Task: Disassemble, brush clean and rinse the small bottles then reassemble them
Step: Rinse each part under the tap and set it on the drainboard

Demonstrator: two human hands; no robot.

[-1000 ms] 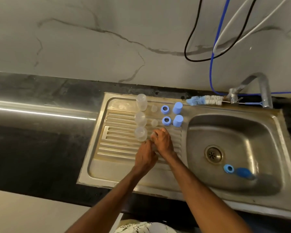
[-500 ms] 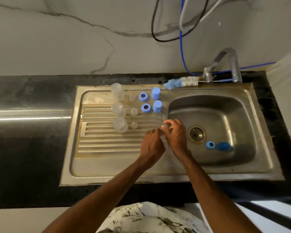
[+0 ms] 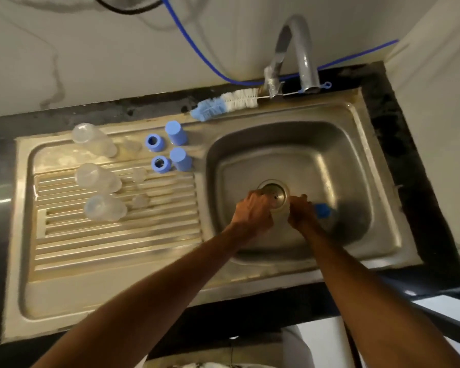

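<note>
Both my hands are down in the sink basin point(image 3: 356, 160), over the drain point(image 3: 272, 193). My left hand point(image 3: 252, 212) grips a small clear bottle point(image 3: 278, 207), faintly visible between the hands. My right hand point(image 3: 302, 212) is curled at the bottle's other end, right beside a blue cap point(image 3: 323, 210); what it holds is hidden. Three clear bottles point(image 3: 98, 179) lie on the drainboard point(image 3: 117, 240), with three small clear teats point(image 3: 140, 174) to their right. Two blue rings point(image 3: 153, 142) and two blue caps point(image 3: 180, 158) stand near the basin's edge.
A blue-and-white bottle brush point(image 3: 225, 103) lies along the sink's back rim. The metal tap point(image 3: 298, 51) arches over the back of the basin, with a blue hose point(image 3: 197, 46) on the wall behind. Dark countertop point(image 3: 0, 160) surrounds the sink.
Both hands moved together from the drainboard rightward into the basin, carrying the clear piece. The view swung right and down. The blue ring in the basin is now hidden by my right hand.
</note>
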